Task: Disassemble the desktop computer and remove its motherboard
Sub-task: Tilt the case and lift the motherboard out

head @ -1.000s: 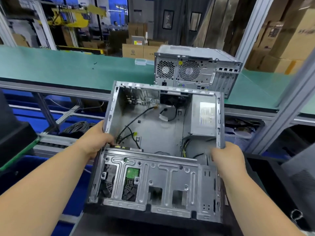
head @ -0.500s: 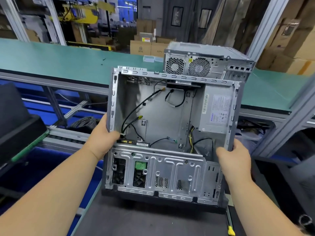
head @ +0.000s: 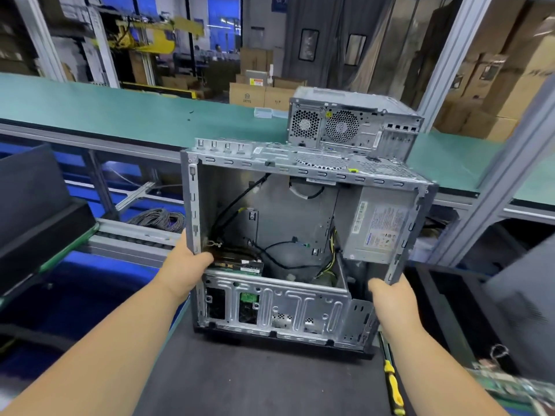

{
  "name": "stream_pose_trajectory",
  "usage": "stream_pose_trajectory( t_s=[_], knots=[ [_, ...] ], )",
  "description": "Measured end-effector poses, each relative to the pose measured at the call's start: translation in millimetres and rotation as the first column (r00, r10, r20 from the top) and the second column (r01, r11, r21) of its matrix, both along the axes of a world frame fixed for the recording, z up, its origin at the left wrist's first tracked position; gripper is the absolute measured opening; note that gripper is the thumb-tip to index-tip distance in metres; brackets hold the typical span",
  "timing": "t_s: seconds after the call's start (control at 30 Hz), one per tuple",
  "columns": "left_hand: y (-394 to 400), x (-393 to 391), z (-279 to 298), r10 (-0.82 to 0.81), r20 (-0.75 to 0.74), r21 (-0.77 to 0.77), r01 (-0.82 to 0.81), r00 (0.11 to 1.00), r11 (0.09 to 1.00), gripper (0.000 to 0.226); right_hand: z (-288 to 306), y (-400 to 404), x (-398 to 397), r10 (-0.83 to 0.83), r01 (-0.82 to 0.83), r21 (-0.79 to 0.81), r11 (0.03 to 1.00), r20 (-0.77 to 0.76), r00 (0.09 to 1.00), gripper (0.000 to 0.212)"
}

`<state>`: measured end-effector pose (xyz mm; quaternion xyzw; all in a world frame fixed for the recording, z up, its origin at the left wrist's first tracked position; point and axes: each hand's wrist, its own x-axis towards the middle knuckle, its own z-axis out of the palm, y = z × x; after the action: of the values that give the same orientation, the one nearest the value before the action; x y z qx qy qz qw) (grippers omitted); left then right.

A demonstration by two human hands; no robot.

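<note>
A yellow-handled screwdriver (head: 393, 388) lay nearest on the dark mat (head: 255, 382). Both hands gripped the open computer case (head: 270, 310) standing there, left hand (head: 187, 270) and right hand (head: 390, 301) on opposite edges. Beyond, another tower (head: 354, 123) sat on the green bench (head: 120, 109).

Second closed tower (head: 354, 123) on green bench (head: 120, 106) in front of me, upper centre, fans facing me. Yellow-handled screwdriver (head: 393, 385) on dark mat (head: 255, 379), lower right. Coiled cables (head: 159, 219) under bench, left. Cardboard boxes (head: 258, 93) behind bench. Circuit board (head: 516, 385) at lower right edge, blurred.
</note>
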<state>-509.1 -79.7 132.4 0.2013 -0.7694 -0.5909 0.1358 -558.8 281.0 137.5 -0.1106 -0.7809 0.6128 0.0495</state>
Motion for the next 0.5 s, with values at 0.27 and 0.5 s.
stream_pose_trajectory(
  t_s=[0.27,0.5],
  knots=[
    [9,24,-19,0.065,-0.032,0.085,-0.062,0.997,0.994,0.039,-18,4,27,-0.010,0.009,-0.036,0.999,-0.025,1.000,0.035],
    [13,32,-19,0.069,-0.013,0.121,-0.067,0.997,0.990,0.041,-23,12,31,0.098,-0.098,-0.036,0.995,-0.003,0.995,0.035]
  ],
)
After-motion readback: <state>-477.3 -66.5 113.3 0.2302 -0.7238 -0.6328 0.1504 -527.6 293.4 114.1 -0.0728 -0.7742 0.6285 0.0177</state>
